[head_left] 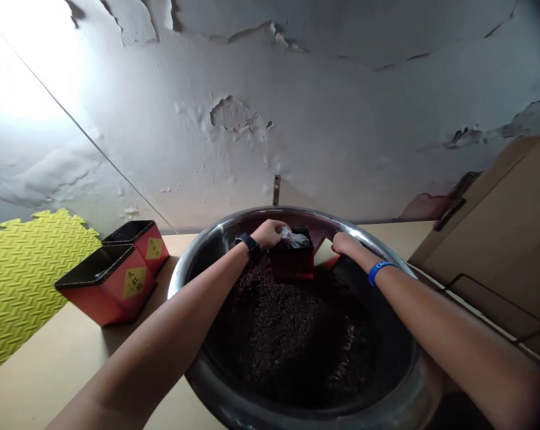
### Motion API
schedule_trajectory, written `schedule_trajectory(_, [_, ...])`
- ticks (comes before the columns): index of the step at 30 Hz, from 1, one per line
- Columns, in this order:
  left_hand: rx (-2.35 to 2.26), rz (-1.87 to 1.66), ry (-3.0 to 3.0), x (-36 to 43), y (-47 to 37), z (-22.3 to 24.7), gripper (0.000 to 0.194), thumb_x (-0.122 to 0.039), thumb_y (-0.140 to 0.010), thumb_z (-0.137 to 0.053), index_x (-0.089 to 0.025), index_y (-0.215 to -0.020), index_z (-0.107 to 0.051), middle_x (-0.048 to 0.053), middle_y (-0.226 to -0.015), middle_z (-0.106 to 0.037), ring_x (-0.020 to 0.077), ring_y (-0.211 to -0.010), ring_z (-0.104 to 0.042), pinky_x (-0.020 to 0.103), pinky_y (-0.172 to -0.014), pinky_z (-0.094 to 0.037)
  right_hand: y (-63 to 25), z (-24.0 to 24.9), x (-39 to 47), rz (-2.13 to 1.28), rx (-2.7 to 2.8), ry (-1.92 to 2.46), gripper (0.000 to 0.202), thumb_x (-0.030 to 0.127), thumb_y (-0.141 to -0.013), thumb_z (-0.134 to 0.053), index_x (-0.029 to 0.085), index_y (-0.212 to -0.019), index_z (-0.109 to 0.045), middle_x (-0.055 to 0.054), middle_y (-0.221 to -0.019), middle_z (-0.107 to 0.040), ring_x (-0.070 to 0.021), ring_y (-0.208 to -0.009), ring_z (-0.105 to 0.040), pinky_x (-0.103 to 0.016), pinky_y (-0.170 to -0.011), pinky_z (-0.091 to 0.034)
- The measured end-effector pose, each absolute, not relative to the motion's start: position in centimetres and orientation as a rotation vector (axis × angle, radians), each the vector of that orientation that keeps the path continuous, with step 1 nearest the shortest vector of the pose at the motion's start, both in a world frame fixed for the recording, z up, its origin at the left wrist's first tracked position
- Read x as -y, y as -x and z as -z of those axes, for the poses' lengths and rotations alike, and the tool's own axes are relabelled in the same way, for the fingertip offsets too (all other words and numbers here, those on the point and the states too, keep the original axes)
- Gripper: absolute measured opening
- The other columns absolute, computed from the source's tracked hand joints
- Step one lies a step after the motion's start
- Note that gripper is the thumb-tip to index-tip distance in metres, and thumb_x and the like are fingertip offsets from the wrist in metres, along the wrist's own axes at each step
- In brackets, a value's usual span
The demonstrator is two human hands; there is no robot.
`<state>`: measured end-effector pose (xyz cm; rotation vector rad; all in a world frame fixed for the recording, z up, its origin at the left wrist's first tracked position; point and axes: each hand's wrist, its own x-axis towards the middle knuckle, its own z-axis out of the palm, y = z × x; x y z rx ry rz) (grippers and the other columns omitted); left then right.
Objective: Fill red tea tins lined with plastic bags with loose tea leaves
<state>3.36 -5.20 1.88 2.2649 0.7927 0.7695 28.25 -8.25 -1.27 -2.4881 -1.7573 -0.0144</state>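
Both my forearms [193, 316] reach over the rim of the steel basin [180, 272]. My left hand [268, 234] pinches the clear plastic bag [295, 239] at the red box's [292, 264] mouth, probably to steady the liner. The box stands inside the basin among dark tea leaves [278, 322], so spills would likely stay contained. Beside it, my right hand [345, 243] curls around a pale, scoop-like piece [325, 253].

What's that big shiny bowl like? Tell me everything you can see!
The big bowl is round, deep and silvery, like metal, with a shiny rim. It sits upright on the pale table by the wall. Small dark bits lie inside, with a red box. The left hand and right hand reach in; I can't tell whether the arms touch its rim.
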Motion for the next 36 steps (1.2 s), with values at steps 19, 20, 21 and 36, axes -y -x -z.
schedule_trajectory(19, [-0.831, -0.671, -2.305, 6.1, -2.9, -2.9, 0.022, -0.024, -0.067, -0.056, -0.010, -0.083, -0.063, 0.006, -0.070, -0.063, 0.0138, -0.062, -0.056, 0.023, -0.055, -0.045, -22.5, -2.5, 10.4, 0.011, 1.975, 1.142, 0.038, 0.016, -0.074, -0.040, 0.019, -0.111, -0.049, -0.004, -0.100, -0.059, -0.0172, -0.091, -0.056, -0.030, -0.081, -0.043])
schedule_trajectory(20, [-0.803, -0.691, -2.290, 6.1, -3.0, -2.9, 0.026, -0.027, -0.067, -0.056, -0.011, -0.086, -0.062, 0.006, -0.073, -0.063, 0.0140, -0.063, -0.056, 0.023, -0.056, -0.045, -22.4, -2.5, 10.6, -0.061, 2.047, 1.085, 0.041, 0.015, -0.073, -0.041, 0.020, -0.113, -0.049, -0.003, -0.107, -0.058, -0.0170, -0.098, -0.053, -0.031, -0.086, -0.040])
schedule_trajectory(21, [-0.814, -0.720, -2.288, 6.1, -3.0, -2.9, 0.028, -0.029, -0.067, -0.057, -0.011, -0.088, -0.062, 0.006, -0.076, -0.063, 0.0145, -0.065, -0.057, 0.024, -0.058, -0.046, -22.4, -2.5, 10.7, -0.118, 2.111, 1.044, 0.044, 0.014, -0.072, -0.042, 0.021, -0.115, -0.049, -0.002, -0.114, -0.055, -0.0169, -0.104, -0.050, -0.031, -0.091, -0.037])
schedule_trajectory(36, [-1.377, -0.817, -2.465, 5.8, -2.5, -1.7, 0.022, -0.013, -0.065, -0.054, -0.014, -0.085, -0.061, 0.010, -0.087, -0.063, 0.0209, -0.084, -0.058, 0.024, -0.071, -0.043, -23.2, 0.7, 8.9, -0.324, 1.832, 0.989, 0.032, 0.024, -0.079, -0.043, 0.028, -0.108, -0.057, 0.000, -0.128, -0.043, -0.0172, -0.117, -0.039, -0.036, -0.100, -0.028])
